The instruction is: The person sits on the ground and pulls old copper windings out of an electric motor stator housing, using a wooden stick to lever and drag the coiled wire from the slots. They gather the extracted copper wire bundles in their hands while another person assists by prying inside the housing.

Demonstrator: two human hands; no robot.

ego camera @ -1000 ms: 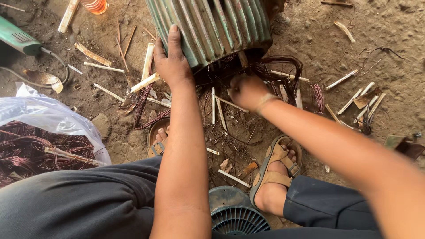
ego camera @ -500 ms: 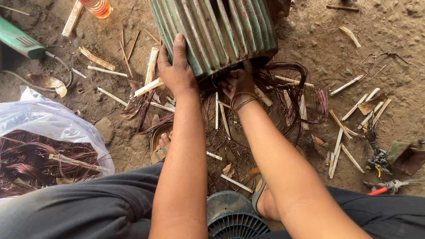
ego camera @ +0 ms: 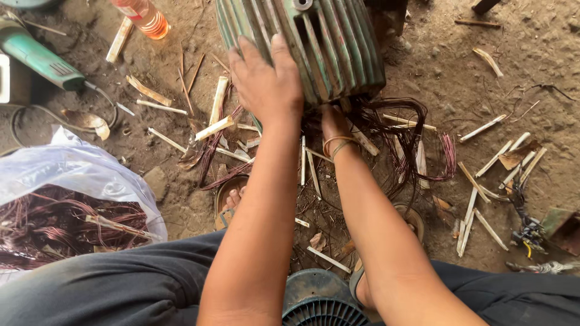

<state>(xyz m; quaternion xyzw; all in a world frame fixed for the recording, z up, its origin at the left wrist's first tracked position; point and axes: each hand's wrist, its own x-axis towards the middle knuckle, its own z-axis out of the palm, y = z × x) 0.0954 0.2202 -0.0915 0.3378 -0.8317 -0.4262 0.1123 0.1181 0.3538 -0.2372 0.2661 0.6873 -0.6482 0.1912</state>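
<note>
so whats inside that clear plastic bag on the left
The plastic bag holds tangled copper wire and a pale strip or two. Its lower part is hidden behind the dark trouser leg.

Green ribbed motor housing (ego camera: 326,42) lies on dirt, dark wire loops (ego camera: 393,139) spilling from its end.

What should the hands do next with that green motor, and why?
Probably pull the wires out a little. The left hand lies flat on the motor, bracing it, while the right hand reaches under its open end, where the dark wire loops hang out.
</note>
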